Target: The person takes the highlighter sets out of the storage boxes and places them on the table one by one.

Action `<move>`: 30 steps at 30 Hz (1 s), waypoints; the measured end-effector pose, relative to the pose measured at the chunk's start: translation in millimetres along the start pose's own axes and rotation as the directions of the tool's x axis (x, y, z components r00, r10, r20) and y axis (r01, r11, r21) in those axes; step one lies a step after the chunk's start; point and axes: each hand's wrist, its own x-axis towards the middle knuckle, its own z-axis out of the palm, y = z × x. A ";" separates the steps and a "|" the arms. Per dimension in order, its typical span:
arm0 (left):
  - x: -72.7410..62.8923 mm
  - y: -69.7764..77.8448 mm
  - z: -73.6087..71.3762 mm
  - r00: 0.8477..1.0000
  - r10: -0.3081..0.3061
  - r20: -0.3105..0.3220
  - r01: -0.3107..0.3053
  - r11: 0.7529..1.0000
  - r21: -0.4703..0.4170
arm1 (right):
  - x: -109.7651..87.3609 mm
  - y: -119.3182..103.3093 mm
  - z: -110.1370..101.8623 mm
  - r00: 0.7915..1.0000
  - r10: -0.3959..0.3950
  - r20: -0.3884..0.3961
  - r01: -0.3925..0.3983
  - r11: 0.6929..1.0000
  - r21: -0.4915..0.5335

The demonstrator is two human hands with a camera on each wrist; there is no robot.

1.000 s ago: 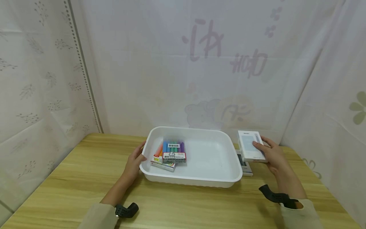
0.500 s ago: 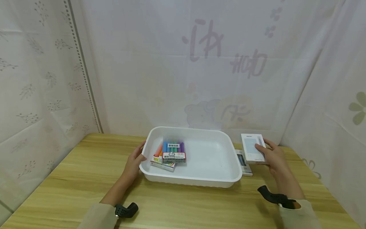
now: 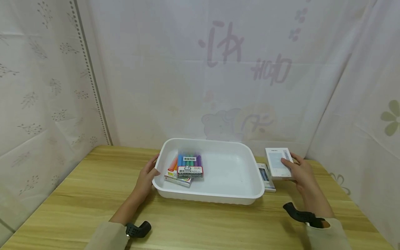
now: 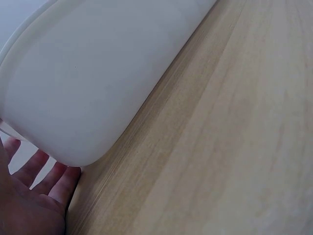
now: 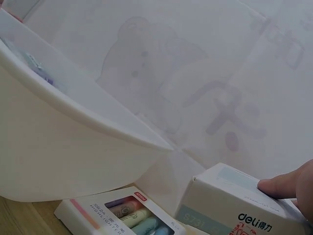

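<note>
My left hand (image 3: 144, 179) grips the left rim of a white plastic tray (image 3: 218, 198), thumb over the edge and fingers outside. In the left wrist view its fingers (image 4: 62, 188) lie against the tray's outer wall. My right hand (image 3: 301, 170) holds a white deli box (image 3: 278, 165) just right of the tray, thumb on its top face. Close beside that box, a windowed box of highlighters (image 3: 266, 180) lies against the tray's right side. In the right wrist view, pastel barrels show through the window of this highlighter box (image 5: 117, 215).
Inside the tray's left half, a clear pack of coloured pens (image 3: 190, 166) lies across another box with orange pens (image 3: 178, 180). The wooden table (image 3: 200, 225) extends in front. Printed white curtains (image 3: 187, 69) hang behind and at both sides.
My right hand has shifted the white deli box a little right and down, uncovering more of the highlighter box. The left hand and tray stay put.
</note>
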 end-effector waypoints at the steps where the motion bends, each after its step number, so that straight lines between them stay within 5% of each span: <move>1: 0.1 -0.2 -0.1 1.000 -0.001 0.001 0.001 1.000 -0.001 | 0.3 0.7 -0.4 1.000 -0.003 0.004 0.003 1.000 -0.002; 13: 0.6 -1.0 -0.7 1.000 -0.003 -0.001 0.003 1.000 0.004 | 5.5 13.0 -4.6 1.000 -0.016 0.007 0.017 0.998 -0.064; 30: 0.3 -0.2 0.3 1.000 0.005 -0.003 -0.005 1.000 0.007 | 14.4 33.2 -11.7 0.997 0.078 -0.017 -0.080 0.988 -0.131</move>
